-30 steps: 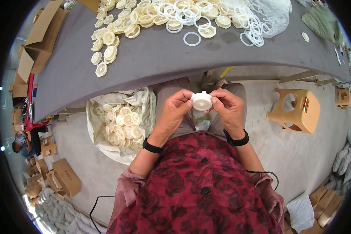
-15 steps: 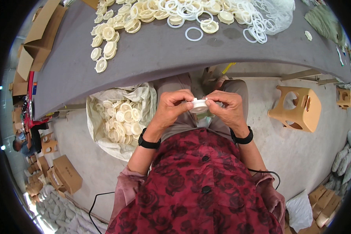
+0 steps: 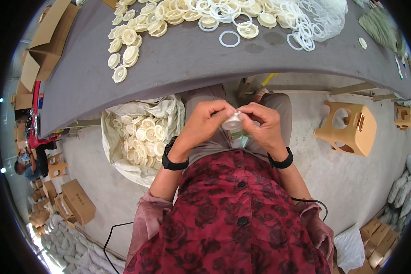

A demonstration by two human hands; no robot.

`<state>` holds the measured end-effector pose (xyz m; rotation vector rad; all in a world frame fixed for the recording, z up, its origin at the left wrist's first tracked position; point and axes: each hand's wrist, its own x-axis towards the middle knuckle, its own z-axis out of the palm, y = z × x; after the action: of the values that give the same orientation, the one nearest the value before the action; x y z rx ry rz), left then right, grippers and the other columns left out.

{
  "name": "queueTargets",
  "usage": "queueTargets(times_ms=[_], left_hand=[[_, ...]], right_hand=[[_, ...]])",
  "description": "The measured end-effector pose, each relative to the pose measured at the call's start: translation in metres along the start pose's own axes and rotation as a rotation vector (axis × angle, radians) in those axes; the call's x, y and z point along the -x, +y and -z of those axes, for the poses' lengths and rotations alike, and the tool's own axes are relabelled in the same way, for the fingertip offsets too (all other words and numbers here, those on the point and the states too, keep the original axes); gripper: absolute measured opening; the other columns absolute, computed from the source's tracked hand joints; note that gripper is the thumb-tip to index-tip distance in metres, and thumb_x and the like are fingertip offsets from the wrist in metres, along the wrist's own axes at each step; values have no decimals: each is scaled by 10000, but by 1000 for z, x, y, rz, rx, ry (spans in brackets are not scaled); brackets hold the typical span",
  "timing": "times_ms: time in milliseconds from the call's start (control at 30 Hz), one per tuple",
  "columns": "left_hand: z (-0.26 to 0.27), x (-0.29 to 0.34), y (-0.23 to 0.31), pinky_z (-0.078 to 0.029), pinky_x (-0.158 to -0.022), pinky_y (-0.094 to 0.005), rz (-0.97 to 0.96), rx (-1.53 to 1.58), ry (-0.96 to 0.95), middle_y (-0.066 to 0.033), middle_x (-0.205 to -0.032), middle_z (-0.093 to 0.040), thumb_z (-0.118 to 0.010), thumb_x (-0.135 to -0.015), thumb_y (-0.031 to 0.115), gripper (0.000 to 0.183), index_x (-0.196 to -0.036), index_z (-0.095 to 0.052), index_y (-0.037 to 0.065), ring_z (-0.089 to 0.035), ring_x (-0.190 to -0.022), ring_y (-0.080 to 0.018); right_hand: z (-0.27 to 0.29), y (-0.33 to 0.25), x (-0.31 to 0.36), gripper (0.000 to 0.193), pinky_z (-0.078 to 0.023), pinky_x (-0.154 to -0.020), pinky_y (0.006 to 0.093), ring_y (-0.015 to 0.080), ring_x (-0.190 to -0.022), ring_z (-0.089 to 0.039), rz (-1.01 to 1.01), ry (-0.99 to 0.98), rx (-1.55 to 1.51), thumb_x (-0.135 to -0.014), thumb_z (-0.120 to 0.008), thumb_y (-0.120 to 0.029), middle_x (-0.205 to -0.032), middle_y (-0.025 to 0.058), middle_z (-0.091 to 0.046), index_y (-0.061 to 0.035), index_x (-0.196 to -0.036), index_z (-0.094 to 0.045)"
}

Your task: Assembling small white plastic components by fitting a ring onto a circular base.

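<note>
Above my lap, a round off-white plastic cap (image 3: 233,122) is held between both hands. My left hand (image 3: 204,122) pinches its left edge with thumb and fingers. On the opposite edge, the thumb and fingers of my right hand (image 3: 264,127) are closed too. The fingers cover the cap's upper rim, so whether a ring sits on it cannot be made out. Across the grey-covered table (image 3: 178,66) lie many similar cream caps (image 3: 129,36) and a heap of translucent white rings (image 3: 229,39). More caps (image 3: 146,141) fill a white woven sack (image 3: 112,157) left of my knees.
A clear plastic bag (image 3: 331,18) lies among the rings. To my right stands a tan plastic stool (image 3: 369,130). An open cardboard box (image 3: 52,39) is at the table's left end, with closed boxes (image 3: 80,201) lower down. Another person (image 3: 29,169) is at far left.
Both hands have drawn closer together and the cap has tilted, showing more of its round face. My fingertips have come together over its top edge.
</note>
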<state>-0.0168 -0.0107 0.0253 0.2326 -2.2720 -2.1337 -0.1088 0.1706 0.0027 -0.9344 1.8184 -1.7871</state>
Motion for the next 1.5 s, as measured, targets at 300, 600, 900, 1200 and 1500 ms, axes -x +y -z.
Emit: queueTargets(times_ms=[300,600,900,1200,1500], left_hand=[[-8,9,-37,-458,-788,-238,-25,483,111,-10,-946,-644,-713,-889,68,79,-946,-703,14,-584,-876,-91],[3,8,-30,-419,-696,-223,1,417,44,11,-822,-621,-732,-867,71,82,-883,-711,-6,-539,-754,-73],[-2,9,-44,-432,-786,-231,-21,703,77,-21,-906,-640,-693,-907,63,87,-951,-699,-12,-567,-847,-93],[-4,7,-47,-435,-823,-241,9,781,66,-33,-922,-639,-696,-910,69,89,-957,-692,-6,-573,-870,-107],[1,10,-53,-438,-778,-235,0,539,19,-22,-882,-652,-714,-889,67,90,-942,-703,-5,-573,-821,-94]], right_hand=[[-1,12,5,154,-529,-726,219,85,-848,-653,-132,139,-310,-929,-669,-17,-959,49,-715,23,-1071,-714],[9,3,-2,144,-530,-692,235,72,-783,-652,-146,-11,-123,-887,-724,-101,-855,30,-725,22,-959,-740],[9,2,-4,169,-548,-747,248,126,-791,-678,-289,55,-512,-936,-687,-113,-882,56,-717,25,-1023,-730],[6,7,2,156,-545,-718,251,117,-797,-681,-13,19,-83,-868,-681,-36,-871,70,-711,15,-1007,-728],[4,-6,2,120,-523,-652,242,87,-684,-654,-166,-31,60,-872,-702,-93,-782,52,-715,20,-906,-719]])
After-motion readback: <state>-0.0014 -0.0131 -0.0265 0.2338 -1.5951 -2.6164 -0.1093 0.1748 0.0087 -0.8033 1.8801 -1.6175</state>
